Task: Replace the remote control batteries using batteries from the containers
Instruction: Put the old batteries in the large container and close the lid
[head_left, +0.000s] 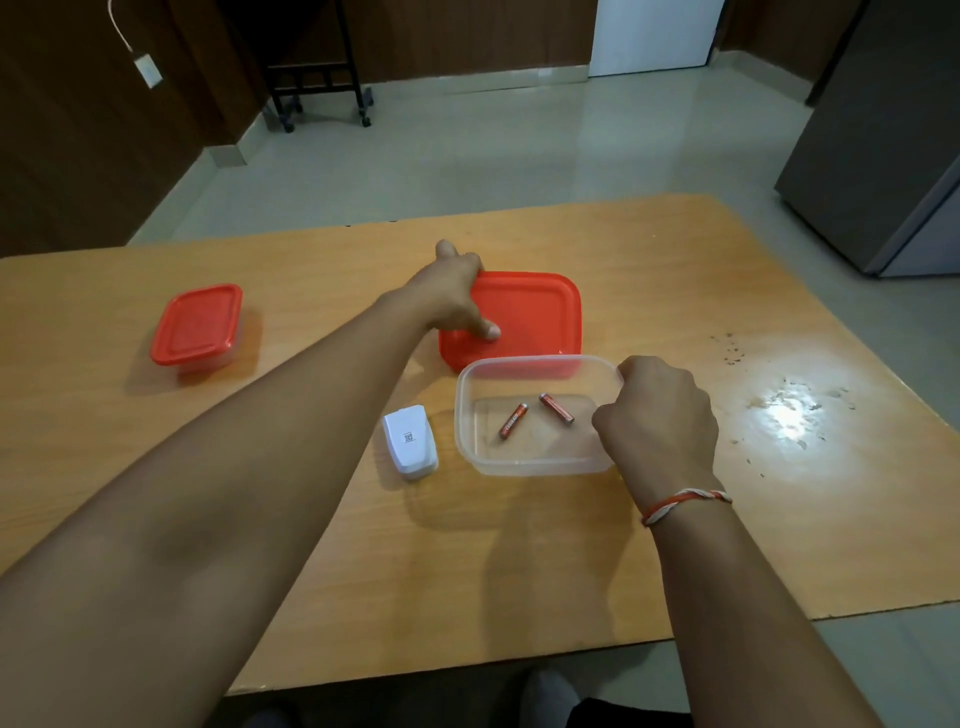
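1. Head view, centre of frame: my left hand (457, 296) reaches out over the bench (311, 545) and holds the red lid (530, 317) at its left edge, thumb pressed on top, fingers curled over the far edge. The lid lies flat just behind the tub.
2. Centre right: my right hand (657, 415) has its grip curled around the right rim of the clear container (478, 415), steadying it. The tub stands open.
3. Inside it lie two red batteries (513, 421), apart from each other, flat on the floor of the tub.
4. Just left of the tub, the white remote control (409, 441) rests face down, its back cover apparently on.
5. Upper left: a second container (197, 325), lid on.
6. Risks, as I judge them: tipping the tub could roll the batteries out, and the lid could slide against the tub when released.
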